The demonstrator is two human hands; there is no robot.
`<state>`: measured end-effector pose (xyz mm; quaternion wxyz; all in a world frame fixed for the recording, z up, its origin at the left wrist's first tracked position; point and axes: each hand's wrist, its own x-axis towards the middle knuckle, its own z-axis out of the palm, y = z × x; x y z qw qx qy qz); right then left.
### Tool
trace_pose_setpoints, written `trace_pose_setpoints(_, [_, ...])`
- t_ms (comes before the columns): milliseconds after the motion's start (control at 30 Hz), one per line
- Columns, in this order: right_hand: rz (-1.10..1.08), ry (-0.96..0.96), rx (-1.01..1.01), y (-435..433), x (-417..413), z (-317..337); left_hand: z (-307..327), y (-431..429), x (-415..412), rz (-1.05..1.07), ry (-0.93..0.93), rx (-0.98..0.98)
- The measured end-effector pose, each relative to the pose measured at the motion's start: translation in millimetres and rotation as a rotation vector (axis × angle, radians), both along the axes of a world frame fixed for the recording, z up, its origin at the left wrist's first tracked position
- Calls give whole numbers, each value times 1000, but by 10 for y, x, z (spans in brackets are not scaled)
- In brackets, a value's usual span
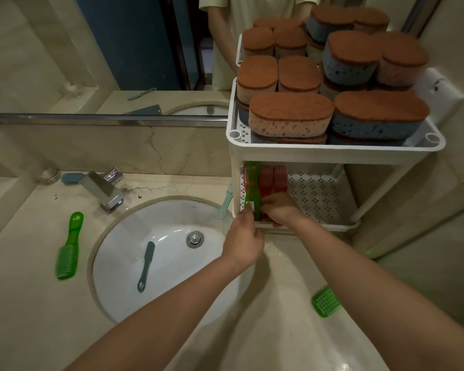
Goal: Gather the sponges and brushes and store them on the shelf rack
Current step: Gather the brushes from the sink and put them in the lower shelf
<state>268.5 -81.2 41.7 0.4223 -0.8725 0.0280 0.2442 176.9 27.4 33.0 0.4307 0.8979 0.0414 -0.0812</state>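
Observation:
A white two-tier shelf rack [332,149] stands on the counter at the right. Its top tier is piled with several brown-topped sponges [289,113]. On the lower tier a green brush [253,183] stands on edge beside red brushes [275,178]. My left hand [243,236] pinches the green brush's handle end at the tier's front rim. My right hand [279,208] is closed on the red brushes' handles. Another green brush [69,247] lies on the counter at the left. A third green brush [326,302] lies at the lower right. A grey-blue brush [146,266] rests in the sink.
The white sink basin [166,290] with its drain [195,239] fills the middle. A chrome faucet [102,188] stands behind it. A pale green handled brush [224,206] leans by the rack's left side. A mirror above the backsplash reflects the counter and a person's shirt.

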Motion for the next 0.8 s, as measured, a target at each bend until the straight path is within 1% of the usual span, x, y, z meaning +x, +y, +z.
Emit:
trace_pose_setpoints(100, [-14, -41, 87, -28, -82, -13, -14, 14, -45, 7, 10, -33])
trace_pose_setpoints(167, [-97, -116, 128, -44, -149, -58, -28, 27, -110, 27, 8, -63])
trace_pose_setpoints(267, [-232, -234, 131, -65, -283, -142, -58, 76, -239, 74, -39, -124])
trace_pose_setpoints(367, [-252, -261, 211, 0, -502, -160, -85, 182, -380, 158, -88, -233])
trace_pose_setpoints(467, [-262, -283, 271, 168, -725, -165, -133, 359, -518, 248, -128, -293])
trace_pose_setpoints(600, [-190, -243, 328, 540, -946, -179, -167, 678, -680, 342, -128, -296])
trace_pose_setpoints(800, [-49, -133, 345, 1261, -1138, -203, -242, 1327, -856, 474, -106, -309])
